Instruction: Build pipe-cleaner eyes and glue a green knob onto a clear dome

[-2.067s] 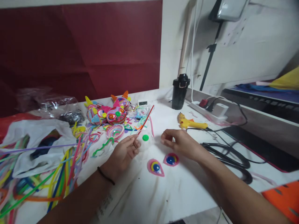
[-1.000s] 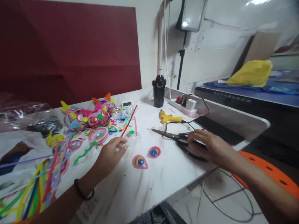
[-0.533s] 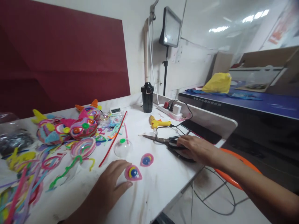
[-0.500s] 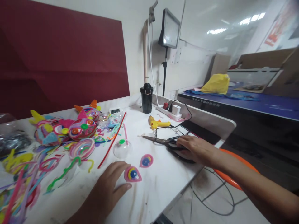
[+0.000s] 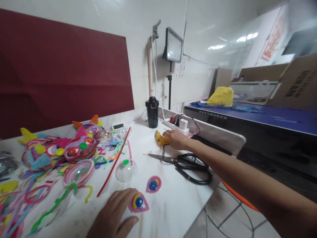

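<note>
My right hand [image 5: 177,138] reaches across the white table [image 5: 173,205] and closes over the yellow glue gun [image 5: 159,138], whose nozzle sticks out to the left. Black-handled scissors [image 5: 184,162] lie just in front of that arm, untouched. My left hand [image 5: 112,215] lies flat at the near edge with fingers apart, its fingertips against a pink teardrop eye piece [image 5: 138,202]. A second eye piece [image 5: 153,184] and a clear plastic dome with a green dot [image 5: 126,170] sit just beyond.
A long red pipe cleaner [image 5: 114,163] and a heap of colourful pipe-cleaner figures [image 5: 74,148] fill the left side. A black cup [image 5: 152,112] and a power strip [image 5: 178,124] stand at the back. An orange stool [image 5: 237,195] is under the right edge.
My right hand left the scissors and moved back to the glue gun. My left hand slid from the red pipe cleaner down beside the near eye piece. The view swung right.
</note>
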`<state>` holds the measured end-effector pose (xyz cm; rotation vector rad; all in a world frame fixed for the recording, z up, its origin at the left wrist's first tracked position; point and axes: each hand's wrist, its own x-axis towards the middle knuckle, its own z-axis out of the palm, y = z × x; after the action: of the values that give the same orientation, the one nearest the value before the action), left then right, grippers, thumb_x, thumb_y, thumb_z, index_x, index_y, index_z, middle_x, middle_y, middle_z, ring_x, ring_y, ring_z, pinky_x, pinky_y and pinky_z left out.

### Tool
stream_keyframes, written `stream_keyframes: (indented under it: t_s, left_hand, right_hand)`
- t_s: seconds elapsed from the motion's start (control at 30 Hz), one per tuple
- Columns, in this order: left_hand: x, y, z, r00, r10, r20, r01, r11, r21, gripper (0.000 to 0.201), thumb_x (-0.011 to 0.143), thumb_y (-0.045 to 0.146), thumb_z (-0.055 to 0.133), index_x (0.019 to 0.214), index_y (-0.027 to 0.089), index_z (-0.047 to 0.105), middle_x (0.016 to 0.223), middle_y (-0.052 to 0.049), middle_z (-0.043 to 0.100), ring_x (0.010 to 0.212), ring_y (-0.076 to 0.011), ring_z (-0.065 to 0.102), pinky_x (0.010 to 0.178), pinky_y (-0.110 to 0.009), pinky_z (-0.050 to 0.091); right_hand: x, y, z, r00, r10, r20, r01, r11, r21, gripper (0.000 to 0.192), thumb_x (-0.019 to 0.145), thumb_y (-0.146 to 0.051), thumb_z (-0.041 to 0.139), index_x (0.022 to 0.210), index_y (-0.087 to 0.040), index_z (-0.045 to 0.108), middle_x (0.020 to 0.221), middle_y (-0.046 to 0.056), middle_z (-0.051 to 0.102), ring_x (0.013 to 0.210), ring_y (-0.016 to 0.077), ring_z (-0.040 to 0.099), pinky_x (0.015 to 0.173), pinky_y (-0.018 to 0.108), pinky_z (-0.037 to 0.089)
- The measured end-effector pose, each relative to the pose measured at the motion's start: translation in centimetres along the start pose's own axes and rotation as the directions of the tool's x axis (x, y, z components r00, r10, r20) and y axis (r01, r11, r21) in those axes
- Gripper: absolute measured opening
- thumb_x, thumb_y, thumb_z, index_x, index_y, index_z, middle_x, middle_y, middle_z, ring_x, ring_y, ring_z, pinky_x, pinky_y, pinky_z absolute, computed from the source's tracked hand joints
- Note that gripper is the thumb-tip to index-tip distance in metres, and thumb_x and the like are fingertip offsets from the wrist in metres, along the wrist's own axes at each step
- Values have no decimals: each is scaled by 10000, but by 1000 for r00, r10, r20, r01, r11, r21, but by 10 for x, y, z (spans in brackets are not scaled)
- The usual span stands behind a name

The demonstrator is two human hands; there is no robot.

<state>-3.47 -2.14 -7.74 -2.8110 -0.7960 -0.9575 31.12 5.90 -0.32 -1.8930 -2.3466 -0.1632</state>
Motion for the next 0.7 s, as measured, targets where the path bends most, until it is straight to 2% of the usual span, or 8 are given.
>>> stream_keyframes:
  t_s: [0.17,0.33,0.53,0.7]
  left_hand:
    - [-3,-3,3,999,-4,54,2,999,44,544,799,247,621,1314,287,450,1187,-17,691,1053,-218,665,944,-246,524]
    - [-3,-1,1,997,-15,70,14,1000,24,526,808,232,610,1309,283,454,1183,-16,689,1057,-215,658,961,-251,512]
    - [0,4,0,999,-15,36,16,1000,-17,481,816,226,615,1278,263,485,1140,-36,693,1030,-210,659,897,-252,545]
    - [5,15,-3,998,-52,27,54,997,-55,403,838,156,579,1230,219,510,1086,-66,689,1000,-228,647,863,-333,566]
  right_hand:
    - [27,10,13,994,30,105,-32,999,22,322,924,-338,574,1210,-191,557,1226,82,584,1021,215,610,853,429,527]
    - [31,14,6,983,2,181,-15,997,71,329,922,-338,579,1211,-183,554,1202,79,594,993,210,620,828,418,537]
    - [27,12,-1,986,-88,138,72,991,115,315,925,-338,574,1201,-187,561,1203,79,595,994,207,619,833,416,535]
    - [6,6,-20,988,-155,21,149,972,181,299,929,-342,564,1184,-184,563,1153,72,610,936,188,626,801,393,541]
